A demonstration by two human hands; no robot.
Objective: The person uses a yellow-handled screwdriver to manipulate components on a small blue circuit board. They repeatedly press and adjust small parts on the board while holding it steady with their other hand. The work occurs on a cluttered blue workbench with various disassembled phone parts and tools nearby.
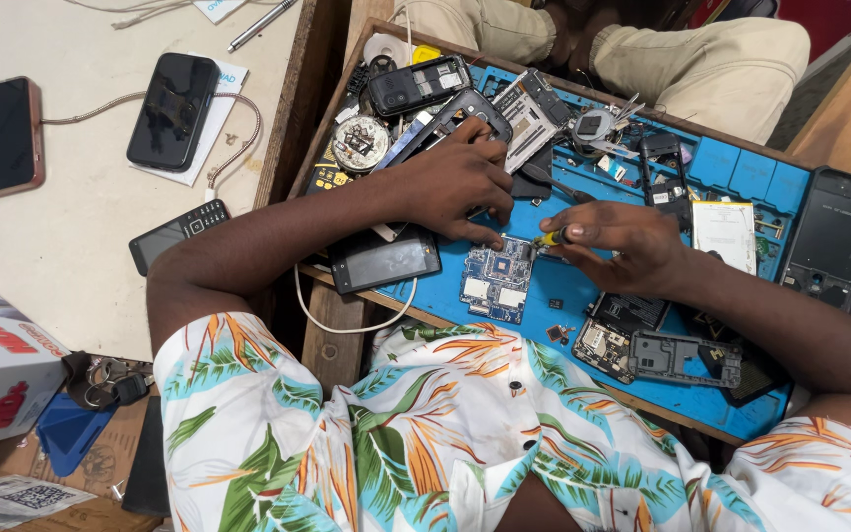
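Circuit board [496, 281], blue, bare, lying flat on the blue repair mat [445, 300] near its front edge, between the two hands. Left hand [455, 182]: fingers spread and bent, fingertips pressing the board's top edge and the mat beside it, gripping nothing. Right hand [622, 241]: closed, pinching a small yellow-handled screwdriver [550, 237] whose tip meets the board's upper right corner. Just left of the board, a dark phone [383, 258] lying screen-up. Right of it, a black phone frame [682, 357] and smaller boards. Separate pale worktop [81, 236] at left carries further phones.
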